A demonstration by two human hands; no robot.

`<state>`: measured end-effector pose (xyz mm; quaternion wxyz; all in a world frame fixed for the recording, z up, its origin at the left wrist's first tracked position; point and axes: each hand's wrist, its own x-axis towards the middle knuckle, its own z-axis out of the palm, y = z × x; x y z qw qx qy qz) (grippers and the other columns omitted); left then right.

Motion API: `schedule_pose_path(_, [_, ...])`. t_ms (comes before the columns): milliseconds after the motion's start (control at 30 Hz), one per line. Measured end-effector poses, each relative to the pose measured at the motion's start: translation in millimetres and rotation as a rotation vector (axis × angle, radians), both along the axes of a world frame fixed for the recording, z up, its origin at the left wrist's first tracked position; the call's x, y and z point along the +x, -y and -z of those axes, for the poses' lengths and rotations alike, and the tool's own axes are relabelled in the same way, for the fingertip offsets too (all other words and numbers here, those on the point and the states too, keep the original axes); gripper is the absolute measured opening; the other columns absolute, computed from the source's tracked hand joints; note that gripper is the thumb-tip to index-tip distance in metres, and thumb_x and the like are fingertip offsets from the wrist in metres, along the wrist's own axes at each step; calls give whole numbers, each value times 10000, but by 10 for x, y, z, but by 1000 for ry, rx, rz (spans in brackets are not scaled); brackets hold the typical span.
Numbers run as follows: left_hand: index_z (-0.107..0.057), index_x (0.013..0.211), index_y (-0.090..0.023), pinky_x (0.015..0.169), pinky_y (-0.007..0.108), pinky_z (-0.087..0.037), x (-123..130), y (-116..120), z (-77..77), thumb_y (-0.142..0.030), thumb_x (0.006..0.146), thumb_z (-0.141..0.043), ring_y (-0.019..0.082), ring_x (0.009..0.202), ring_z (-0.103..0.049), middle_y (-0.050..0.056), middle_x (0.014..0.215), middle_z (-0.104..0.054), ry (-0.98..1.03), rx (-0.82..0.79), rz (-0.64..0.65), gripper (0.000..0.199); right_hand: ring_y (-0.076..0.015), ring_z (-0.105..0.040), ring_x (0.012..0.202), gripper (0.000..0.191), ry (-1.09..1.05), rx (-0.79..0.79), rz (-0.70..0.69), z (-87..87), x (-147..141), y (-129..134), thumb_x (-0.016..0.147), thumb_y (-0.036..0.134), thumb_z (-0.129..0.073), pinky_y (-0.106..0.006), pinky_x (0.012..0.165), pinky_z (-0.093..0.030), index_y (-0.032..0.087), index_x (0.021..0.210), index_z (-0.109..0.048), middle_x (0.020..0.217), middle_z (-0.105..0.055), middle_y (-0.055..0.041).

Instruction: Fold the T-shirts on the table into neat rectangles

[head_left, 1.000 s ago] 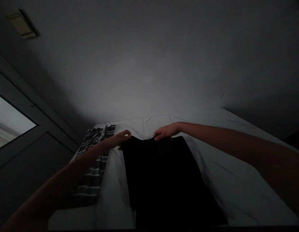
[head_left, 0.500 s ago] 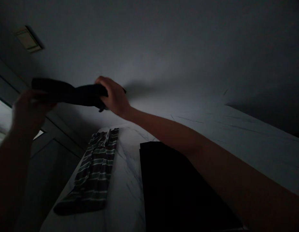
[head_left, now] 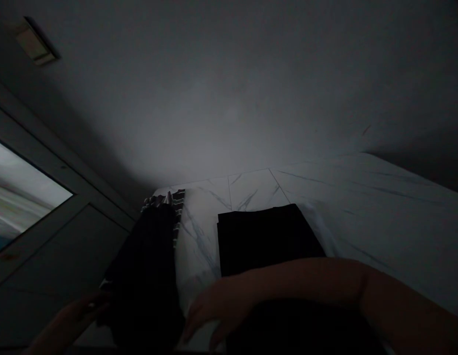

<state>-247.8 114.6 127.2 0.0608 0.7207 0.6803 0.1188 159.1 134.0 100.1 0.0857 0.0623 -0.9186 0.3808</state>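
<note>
A dark garment (head_left: 145, 266) lies lengthwise over a striped garment (head_left: 180, 209), whose top and right edge still show. At the lower left side of the dark garment is my left hand (head_left: 86, 308), its fingers closed at the fabric's edge; their tips are lost in shadow. My right hand (head_left: 217, 310) hovers by the lower right edge of the same garment, fingers apart and pointing down. Whether it touches the cloth is too dark to tell. My right forearm crosses above a folded black cloth item (head_left: 265, 236).
Both piles rest on a white marble-patterned surface (head_left: 199, 241). A plain grey wall (head_left: 229, 108) rises behind it, with a small switch-like plate (head_left: 34, 47) at upper left. On the left stands a panelled door (head_left: 69, 246) with a bright pane. The light is dim.
The dark garment, held up stretched between both hands before, now lies over the striped one. Both hands have come down, and the right hand has let go.
</note>
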Motion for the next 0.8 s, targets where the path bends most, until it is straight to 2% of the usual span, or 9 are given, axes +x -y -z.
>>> schedule_pose_path(67, [-722, 713, -370, 696, 339, -618, 340, -103, -133, -652, 710, -516, 241, 744, -739, -72, 784, -770, 38, -8, 41, 349, -175, -638, 1111, 306, 24, 18, 403, -56, 554, -129, 886, 233, -667, -262, 949, -482, 191, 1188, -645, 1210, -679, -69])
schedule_pose_path(167, [-721, 917, -311, 849, 313, -581, 1195, -362, -210, -464, 862, -507, 205, 877, -721, -26, 966, -762, 51, 71, 257, 269, -242, -625, 1088, 262, 126, 208, 1017, 7, 1398, -379, 865, 159, -653, -383, 955, -481, 170, 1126, -671, 1157, -680, -117])
schedule_pose_path(267, [-671, 1057, -242, 978, 327, -512, 2181, -684, -26, -352, 936, -484, 198, 1057, -660, 36, 1078, -711, 89, 103, 592, 249, -291, -621, 1046, 276, 267, 392, 1320, 192, 2081, -510, 796, 126, -694, -447, 925, -483, 180, 1066, -682, 1102, -677, -137])
schedule_pose_path(400, [-552, 1269, -197, 1027, 410, -470, 3095, -1069, 332, -294, 830, -686, 250, 1177, -568, 113, 1263, -583, 38, 46, 723, 469, -253, -624, 944, 173, 237, 403, 1313, 276, 2505, -417, 800, 150, -681, -408, 857, -496, 205, 963, -673, 964, -664, -88])
schedule_pose_path(533, [-622, 1135, -228, 969, 430, -479, 3400, -1245, 442, -319, 756, -772, 258, 1103, -565, 80, 1161, -598, 13, -26, 805, 418, -233, -602, 1019, 111, -50, 243, 1270, 63, 2485, -268, 882, 247, -583, -407, 903, -483, 220, 977, -634, 1076, -631, -92])
schedule_pose_path(600, [-662, 1029, -216, 963, 428, -464, 3396, -1256, 388, -333, 744, -782, 261, 1090, -560, 79, 1157, -608, 7, -30, 853, 330, -226, -612, 995, 187, -102, 95, 1279, -98, 2423, -269, 930, 340, -505, -397, 886, -491, 216, 1033, -601, 1059, -640, -84])
schedule_pose_path(667, [-684, 981, -201, 934, 384, -468, 3324, -1270, 265, -313, 745, -779, 241, 1045, -584, 66, 1116, -646, -1, -150, 917, 277, -215, -627, 922, 288, -26, -49, 1229, -280, 2354, -360, 948, 431, -447, -363, 822, -507, 203, 1054, -586, 990, -657, -71])
schedule_pose_path(733, [-704, 957, -189, 842, 303, -485, 3208, -1347, 50, -236, 764, -750, 196, 921, -628, 32, 989, -698, -52, -387, 943, 204, -210, -636, 892, 343, 160, -130, 1072, -500, 2269, -548, 887, 503, -537, -319, 768, -509, 197, 1023, -609, 974, -674, -62])
schedule_pose_path(800, [-723, 900, -176, 737, 238, -470, 3073, -1516, -300, -117, 735, -725, 156, 785, -638, -4, 835, -714, -169, -515, 850, 175, -210, -645, 866, 386, 414, -132, 907, -791, 2152, -816, 733, 488, -732, -284, 718, -499, 194, 969, -648, 955, -696, -48])
